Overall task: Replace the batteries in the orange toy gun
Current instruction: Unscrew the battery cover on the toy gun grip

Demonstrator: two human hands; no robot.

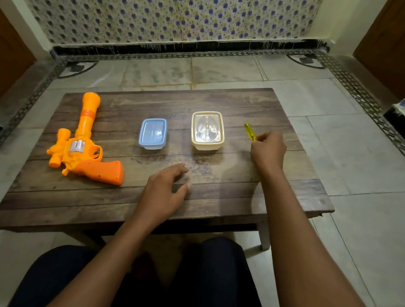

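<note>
The orange toy gun (pixel 83 144) lies flat on the left of the low wooden table (pixel 71 203), barrel pointing away from me. A small blue lidded box (pixel 152 133) and a cream lidded box (pixel 207 130) stand mid-table; their contents are unclear through the lids. At the right, my right hand (pixel 268 150) closes on a yellow-handled screwdriver (pixel 250 132), whose handle sticks out towards the far left while its shaft is hidden by the hand. My left hand (pixel 164 189) rests palm down near the table's front middle, fingers loosely spread, holding nothing.
The table stands on a pale tiled floor with a patterned border. A flower-patterned wall runs behind it, and wooden doors flank both sides. My knees in dark trousers (pixel 211 275) sit under the table's near edge.
</note>
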